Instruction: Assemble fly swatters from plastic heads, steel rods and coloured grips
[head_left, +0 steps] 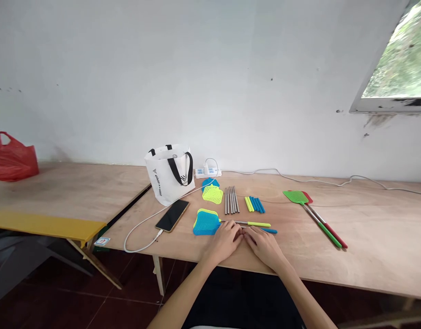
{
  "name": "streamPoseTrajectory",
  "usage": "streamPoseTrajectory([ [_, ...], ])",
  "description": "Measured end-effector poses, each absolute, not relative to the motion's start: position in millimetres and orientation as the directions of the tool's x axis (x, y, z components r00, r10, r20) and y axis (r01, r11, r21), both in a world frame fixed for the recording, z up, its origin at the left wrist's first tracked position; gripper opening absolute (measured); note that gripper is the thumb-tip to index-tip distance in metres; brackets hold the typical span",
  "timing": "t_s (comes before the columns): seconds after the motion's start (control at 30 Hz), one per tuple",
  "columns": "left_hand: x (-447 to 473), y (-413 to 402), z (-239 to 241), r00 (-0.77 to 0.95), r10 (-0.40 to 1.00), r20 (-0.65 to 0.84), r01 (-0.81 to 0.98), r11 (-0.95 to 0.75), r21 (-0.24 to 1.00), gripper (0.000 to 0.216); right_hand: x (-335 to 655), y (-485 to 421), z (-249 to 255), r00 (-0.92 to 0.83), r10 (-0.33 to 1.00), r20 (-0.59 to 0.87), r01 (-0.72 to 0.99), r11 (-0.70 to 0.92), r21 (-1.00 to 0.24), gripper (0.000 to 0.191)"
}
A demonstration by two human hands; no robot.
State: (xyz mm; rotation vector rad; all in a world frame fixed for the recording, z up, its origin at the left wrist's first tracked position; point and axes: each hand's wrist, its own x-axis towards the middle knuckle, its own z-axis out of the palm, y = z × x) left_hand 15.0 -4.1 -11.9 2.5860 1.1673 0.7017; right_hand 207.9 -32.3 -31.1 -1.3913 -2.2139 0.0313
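My left hand [227, 238] and my right hand [262, 242] rest on the table near its front edge, fingers loosely bent and fingertips meeting. Neither appears to grip anything. Just beyond them lies a blue fly swatter [206, 223], its shaft partly hidden behind my hands and its blue handle [269, 230] showing past my right fingers. A yellow fly swatter [259, 224] lies behind it, its head mostly covered by the blue one. Farther back are loose yellow swatter heads [213, 195], a blue swatter head [210, 182], several metal tubes [231, 201], and short yellow grips [249, 204] beside blue grips [257, 204].
On the right lie a green fly swatter [295, 197] and a red one [310, 199], overlapping. To the left are a phone [172, 215] on a white cable, a white tote bag [169, 178] and a power strip [210, 172]. A red plastic bag [14, 159] sits on the neighbouring table.
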Motion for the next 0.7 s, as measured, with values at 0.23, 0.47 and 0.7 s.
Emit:
streamPoseTrajectory([
  [0.23,15.0,-5.0,-11.7,0.57,0.753,0.329,0.648,-0.658,0.384,0.006,208.4,-32.7,-30.2,-0.333,0.855,0.396,0.827,0.467,-0.312,0.031],
  [0.47,14.4,-5.5,-10.9,0.573,0.751,0.328,0.651,-0.66,0.375,0.005,208.4,-32.5,-31.4,-0.336,0.86,0.385,0.844,0.456,-0.282,0.033],
  [0.7,14.4,-5.1,-11.4,0.568,0.751,0.338,0.651,-0.66,0.374,0.005,208.9,-34.7,-32.4,-0.271,0.819,0.505,0.914,0.384,-0.132,0.029],
])
